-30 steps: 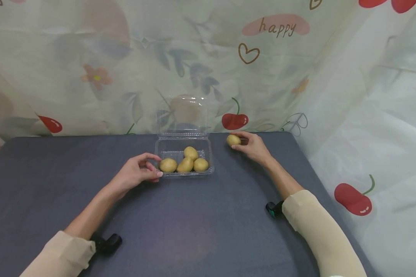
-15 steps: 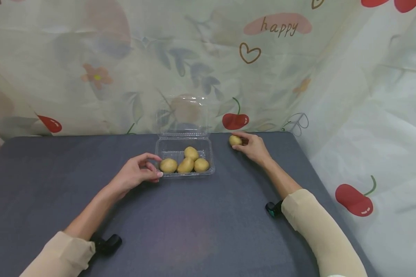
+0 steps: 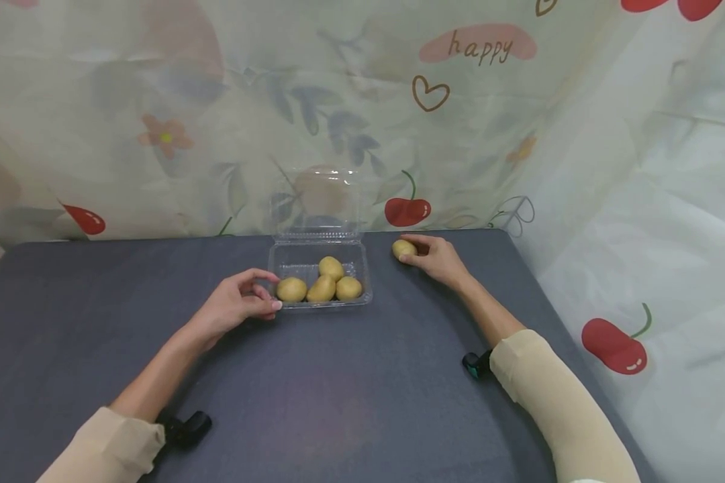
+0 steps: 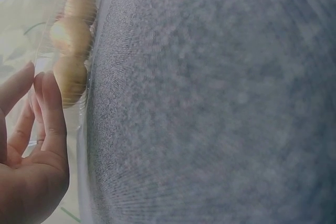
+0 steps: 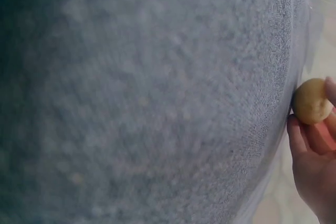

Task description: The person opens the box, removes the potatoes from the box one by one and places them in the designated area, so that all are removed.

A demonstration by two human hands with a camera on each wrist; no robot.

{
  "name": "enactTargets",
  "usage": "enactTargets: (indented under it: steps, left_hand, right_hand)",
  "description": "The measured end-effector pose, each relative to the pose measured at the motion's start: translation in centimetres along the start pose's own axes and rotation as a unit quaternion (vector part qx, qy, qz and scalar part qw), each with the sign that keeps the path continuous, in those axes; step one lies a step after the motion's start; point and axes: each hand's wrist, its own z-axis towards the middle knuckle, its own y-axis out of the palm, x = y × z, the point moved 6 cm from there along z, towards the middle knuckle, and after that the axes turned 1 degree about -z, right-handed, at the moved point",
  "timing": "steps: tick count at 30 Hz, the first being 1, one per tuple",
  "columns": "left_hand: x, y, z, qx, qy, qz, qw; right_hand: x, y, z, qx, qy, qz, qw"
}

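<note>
My right hand fingers curl round loose small yellow potato on dark grey surface, right of clear plastic clamshell tray. My left hand fingers pinch tray's left corner. Tray lies left of potato; right hand nearer.

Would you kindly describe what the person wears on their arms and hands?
Both hands, left hand and right hand, are bare. Each forearm is bare too, with pale beige long sleeves pushed back. A small black wrist-mounted device sits under each arm; the right one shows teal.
</note>
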Motion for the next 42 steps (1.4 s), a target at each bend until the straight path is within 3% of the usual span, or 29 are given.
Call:
enactTargets:
  steps: [6,19,34,42]
  left_hand:
    - [-0.1,0.1,0.0,-0.001,0.0,-0.003,1.0]
    - [-0.3,0.5,-0.1,-0.004,0.002,-0.014,0.9999]
    - [0.0,0.7,-0.2,-0.007,0.003,-0.02,0.9998]
    - [-0.1,0.1,0.0,-0.007,0.011,-0.031,0.9994]
  right_hand:
    - [0.2,0.0,0.1,0.033,0.009,-0.018,0.999]
    - [0.1,0.7,0.5,0.057,0.028,-0.039,0.997]
    - [0.0,0.5,0.3,0.049,0.048,0.043,0.997]
    - [-2.2,-1.0,0.8,0.084,0.009,0.038,0.996]
